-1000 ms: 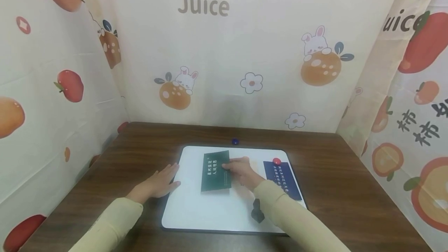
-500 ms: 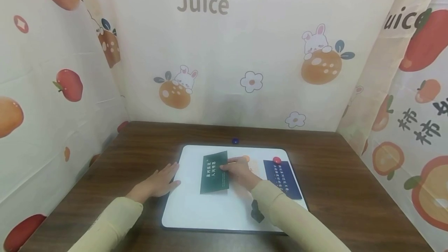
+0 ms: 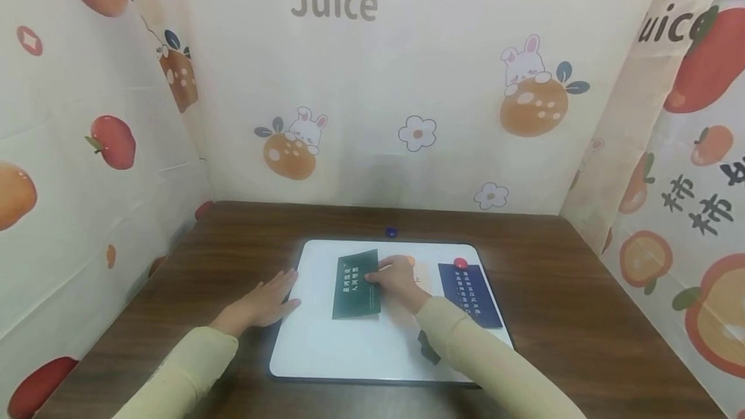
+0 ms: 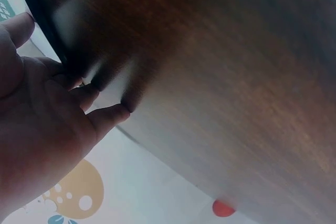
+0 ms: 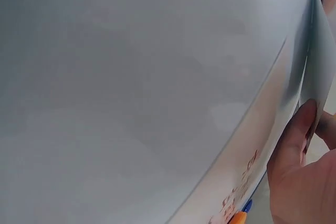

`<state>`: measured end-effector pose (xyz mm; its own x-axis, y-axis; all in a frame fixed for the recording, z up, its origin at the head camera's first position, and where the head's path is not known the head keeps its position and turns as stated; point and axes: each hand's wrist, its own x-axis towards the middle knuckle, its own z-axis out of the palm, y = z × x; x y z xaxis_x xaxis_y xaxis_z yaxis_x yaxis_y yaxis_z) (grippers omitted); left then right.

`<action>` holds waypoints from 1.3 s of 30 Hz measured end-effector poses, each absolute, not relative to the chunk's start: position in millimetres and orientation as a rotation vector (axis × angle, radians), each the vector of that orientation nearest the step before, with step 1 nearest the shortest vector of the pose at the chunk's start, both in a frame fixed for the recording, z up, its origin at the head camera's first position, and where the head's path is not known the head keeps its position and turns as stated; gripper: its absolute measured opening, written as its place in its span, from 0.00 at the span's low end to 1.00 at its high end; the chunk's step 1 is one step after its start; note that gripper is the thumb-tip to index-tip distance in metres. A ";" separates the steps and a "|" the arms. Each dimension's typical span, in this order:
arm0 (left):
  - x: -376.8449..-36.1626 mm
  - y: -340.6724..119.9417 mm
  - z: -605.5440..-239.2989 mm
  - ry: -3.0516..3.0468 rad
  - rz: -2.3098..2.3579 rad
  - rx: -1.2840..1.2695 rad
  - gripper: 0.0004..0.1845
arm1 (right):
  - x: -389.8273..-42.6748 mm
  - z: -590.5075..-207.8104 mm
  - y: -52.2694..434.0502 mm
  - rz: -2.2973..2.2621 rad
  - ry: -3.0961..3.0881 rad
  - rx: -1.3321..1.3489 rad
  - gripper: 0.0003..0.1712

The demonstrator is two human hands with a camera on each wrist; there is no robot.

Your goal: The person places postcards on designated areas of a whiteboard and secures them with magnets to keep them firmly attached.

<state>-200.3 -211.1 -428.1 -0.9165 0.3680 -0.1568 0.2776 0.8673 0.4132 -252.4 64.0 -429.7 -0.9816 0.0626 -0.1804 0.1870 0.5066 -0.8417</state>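
My right hand [image 3: 401, 282] pinches the right edge of a dark green card [image 3: 353, 293] with white lettering, thumb on the printed face. The card is held over a whiteboard [image 3: 326, 351], slightly tilted; whether its lower edge touches the board I cannot tell. In the right wrist view, the card's pale back [image 5: 321, 69] shows between thumb and fingers. My left hand [image 3: 264, 302] lies at the board's left edge with its fingers extended, and the left wrist view shows those fingers [image 4: 110, 116] along the board's dark rim.
A navy card [image 3: 474, 299] lies on the board's right side under a red round magnet [image 3: 460, 263]. A peach card [image 3: 423, 275] with an orange magnet [image 3: 410, 260] is partly behind my right hand. A black angular piece [image 3: 429, 349] sits by my right sleeve; a blue magnet [image 3: 391, 232] lies beyond the board.
My right hand has shifted slightly left with the green card, uncovering more of the peach card and the orange magnet. The left hand has stayed in place.
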 end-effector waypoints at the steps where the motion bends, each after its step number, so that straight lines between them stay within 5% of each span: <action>1: -200.2 -210.9 -427.6 2.809 0.573 0.494 0.36 | -252.8 -429.7 64.5 -1.473 2.635 0.195 0.24; 19: -200.1 -210.8 -424.9 2.808 0.594 0.515 0.36 | -258.6 -425.1 69.0 -1.141 2.834 -0.055 0.16; 39: -200.2 -211.4 -428.1 2.809 0.590 0.498 0.37 | -254.3 -418.5 65.3 -1.044 2.832 -0.082 0.35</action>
